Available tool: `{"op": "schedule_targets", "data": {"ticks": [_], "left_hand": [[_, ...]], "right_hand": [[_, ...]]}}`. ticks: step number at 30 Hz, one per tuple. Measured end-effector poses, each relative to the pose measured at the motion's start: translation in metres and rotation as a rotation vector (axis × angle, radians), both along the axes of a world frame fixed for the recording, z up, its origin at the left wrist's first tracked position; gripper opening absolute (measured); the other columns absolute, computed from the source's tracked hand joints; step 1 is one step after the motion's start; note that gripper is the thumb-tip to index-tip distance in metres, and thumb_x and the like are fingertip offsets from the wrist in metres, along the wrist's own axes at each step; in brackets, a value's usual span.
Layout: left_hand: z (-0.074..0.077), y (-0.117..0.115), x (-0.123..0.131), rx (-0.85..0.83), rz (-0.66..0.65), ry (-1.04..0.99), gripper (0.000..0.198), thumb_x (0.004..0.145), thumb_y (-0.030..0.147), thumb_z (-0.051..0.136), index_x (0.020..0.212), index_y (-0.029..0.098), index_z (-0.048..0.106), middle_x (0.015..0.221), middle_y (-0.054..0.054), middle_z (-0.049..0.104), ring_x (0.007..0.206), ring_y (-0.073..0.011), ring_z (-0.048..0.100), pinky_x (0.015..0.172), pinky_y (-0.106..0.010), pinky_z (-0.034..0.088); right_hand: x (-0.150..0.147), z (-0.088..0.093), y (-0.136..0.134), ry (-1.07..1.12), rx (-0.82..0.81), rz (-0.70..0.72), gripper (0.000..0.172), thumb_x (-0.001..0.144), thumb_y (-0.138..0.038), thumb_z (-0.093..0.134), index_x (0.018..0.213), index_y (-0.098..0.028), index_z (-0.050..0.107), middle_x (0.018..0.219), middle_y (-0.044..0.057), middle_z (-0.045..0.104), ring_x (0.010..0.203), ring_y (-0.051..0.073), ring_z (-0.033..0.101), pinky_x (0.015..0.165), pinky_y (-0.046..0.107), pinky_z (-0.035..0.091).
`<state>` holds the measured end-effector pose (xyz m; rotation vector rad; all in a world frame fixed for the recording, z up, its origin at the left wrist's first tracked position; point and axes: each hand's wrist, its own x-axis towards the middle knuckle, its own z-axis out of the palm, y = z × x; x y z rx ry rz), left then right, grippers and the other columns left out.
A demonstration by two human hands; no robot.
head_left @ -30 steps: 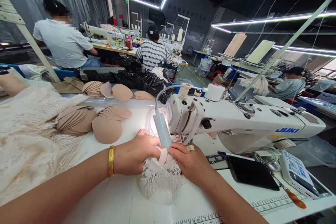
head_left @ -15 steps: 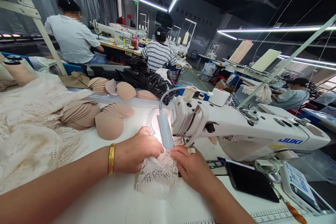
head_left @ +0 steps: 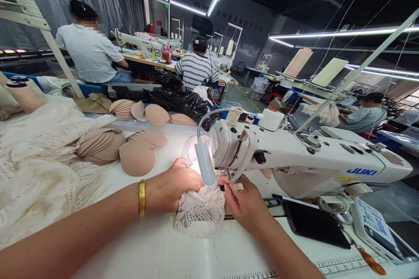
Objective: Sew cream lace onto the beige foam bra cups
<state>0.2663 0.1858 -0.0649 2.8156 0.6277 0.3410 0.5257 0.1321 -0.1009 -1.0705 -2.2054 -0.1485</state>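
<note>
My left hand (head_left: pixel 186 183) is closed on the near-left part of a cream lace piece (head_left: pixel 200 216), with a pale pink rounded layer partly visible beneath the lamp. The lace fringe hangs toward me over the white sewing table. Beside the needle area of the white sewing machine (head_left: pixel 304 154), my right hand (head_left: pixel 246 204) has its fingers bent, their tips close to the presser foot and the lace's right edge. What those fingertips pinch is too small to make out. A grey lamp (head_left: pixel 205 163) on a bendable neck lights the work and hides part of it.
Beige foam cups (head_left: pixel 136 158) lie in stacks at the left, near a heap of cream lace (head_left: pixel 39 157). A black phone (head_left: pixel 316 223) and a white device (head_left: pixel 376 229) are at the right. Several people sit at other machines beyond a black plastic bag (head_left: pixel 183 96).
My right hand's fingertips have shifted from the lace's near edge up and right toward the presser foot. The lace and my left hand sit slightly farther right in view.
</note>
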Motion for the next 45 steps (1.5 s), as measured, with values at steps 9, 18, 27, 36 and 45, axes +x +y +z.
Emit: {"op": "schedule_targets", "data": {"ticks": [9, 18, 27, 36, 45], "left_hand": [[0.002, -0.008, -0.011, -0.085, 0.099, 0.039, 0.025, 0.08, 0.01, 0.061, 0.099, 0.025, 0.067, 0.108, -0.002, 0.074, 0.107, -0.0273, 0.065, 0.114, -0.056, 0.021], [0.018, -0.039, 0.001, -0.07, 0.329, 0.286, 0.036, 0.08, 0.042, 0.077, 0.104, 0.018, 0.067, 0.105, -0.013, 0.062, 0.098, -0.0355, 0.058, 0.1, -0.058, 0.038], [0.006, -0.025, -0.009, -0.083, -0.003, 0.089, 0.017, 0.083, 0.004, 0.061, 0.083, 0.02, 0.055, 0.111, -0.002, 0.071, 0.101, -0.0266, 0.065, 0.104, -0.048, 0.029], [-0.013, -0.015, -0.005, 0.015, -0.029, -0.076, 0.034, 0.075, -0.008, 0.058, 0.088, 0.023, 0.062, 0.1, 0.006, 0.075, 0.092, -0.021, 0.068, 0.099, -0.04, 0.021], [-0.012, -0.004, -0.003, 0.107, -0.034, -0.017, 0.036, 0.067, -0.009, 0.056, 0.083, 0.022, 0.061, 0.094, 0.005, 0.075, 0.091, -0.024, 0.068, 0.096, -0.043, 0.023]], "right_hand": [[-0.003, 0.006, -0.013, -0.075, -0.05, 0.119, 0.025, 0.105, -0.016, 0.048, 0.128, -0.024, 0.057, 0.103, 0.007, 0.077, 0.083, 0.023, 0.069, 0.077, 0.039, 0.057], [-0.008, -0.007, -0.008, -0.272, -0.168, 0.039, 0.021, 0.104, -0.01, 0.05, 0.096, -0.022, 0.065, 0.087, 0.004, 0.065, 0.079, 0.022, 0.059, 0.07, 0.032, 0.049], [0.014, 0.023, -0.008, -0.137, -0.314, 0.121, 0.02, 0.103, -0.008, 0.053, 0.097, -0.023, 0.065, 0.103, 0.006, 0.071, 0.101, 0.026, 0.062, 0.085, 0.036, 0.055], [0.021, 0.033, -0.01, -0.114, -0.705, 0.293, 0.036, 0.091, 0.0, 0.064, 0.106, -0.029, 0.079, 0.099, 0.0, 0.075, 0.098, 0.022, 0.064, 0.094, 0.036, 0.05], [0.009, -0.001, -0.001, 0.009, -0.413, 0.093, 0.027, 0.109, -0.038, 0.057, 0.126, -0.034, 0.078, 0.123, 0.007, 0.077, 0.116, 0.03, 0.067, 0.107, 0.053, 0.05]]}}
